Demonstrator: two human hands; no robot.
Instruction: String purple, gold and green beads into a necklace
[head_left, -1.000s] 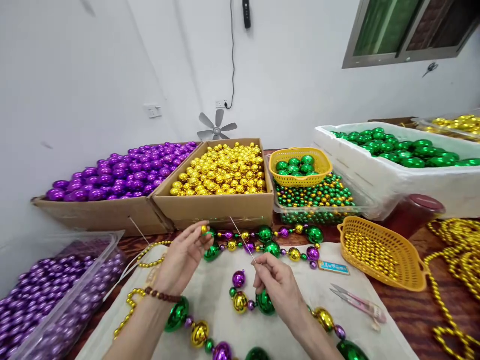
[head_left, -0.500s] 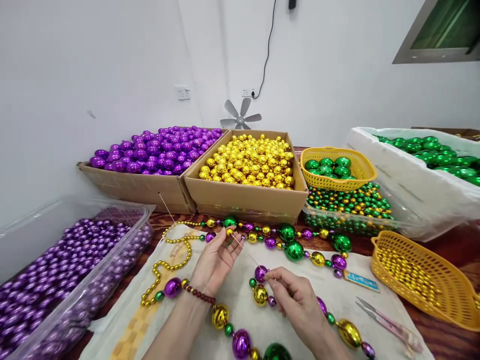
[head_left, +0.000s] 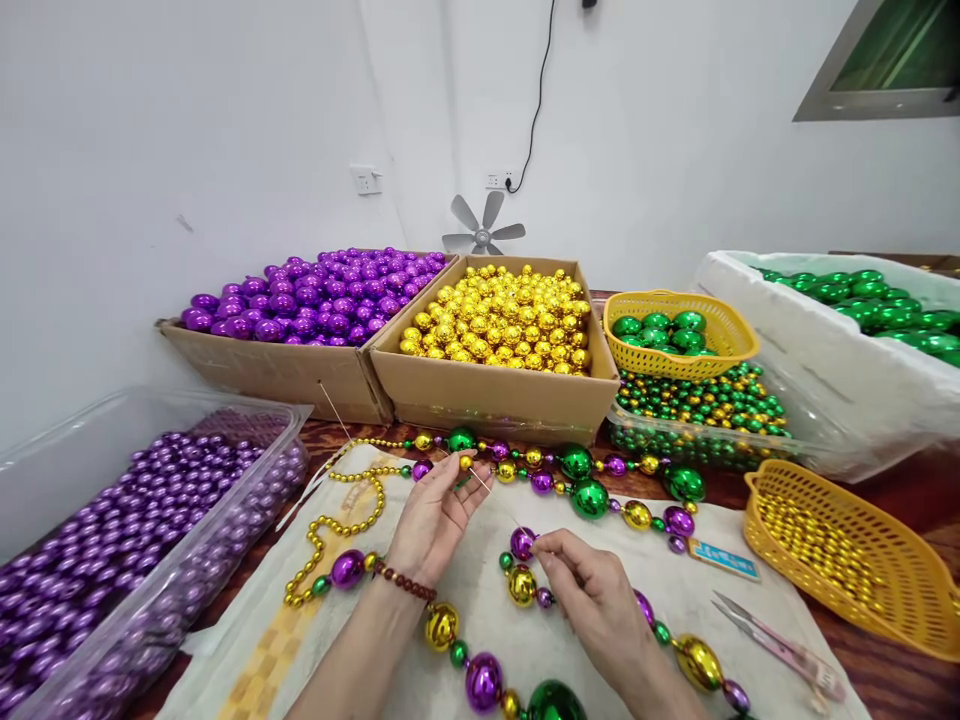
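My left hand (head_left: 431,515), palm turned up, pinches a small gold bead (head_left: 466,462) between thumb and fingertips. From that bead a thin pale string (head_left: 495,492) runs down to my right hand (head_left: 589,585). The right thumb and forefinger are pressed together on its lower end, beside a purple bead (head_left: 523,543); the exact grip is partly hidden. Below the purple bead hang a green bead and a larger gold bead (head_left: 522,586). The strand of purple, gold and green beads (head_left: 484,682) curves under both wrists across the cloth.
Cardboard boxes of purple balls (head_left: 300,300) and gold balls (head_left: 495,320) stand behind. A clear bin of purple beads (head_left: 165,500) is at left. Yellow baskets (head_left: 862,590) and a white foam box (head_left: 795,370) stand at right. Scissors (head_left: 780,645) lie on the cloth (head_left: 420,640).
Almost nothing differs. The view has shifted slightly, and both hands keep their grip on the bead and string.
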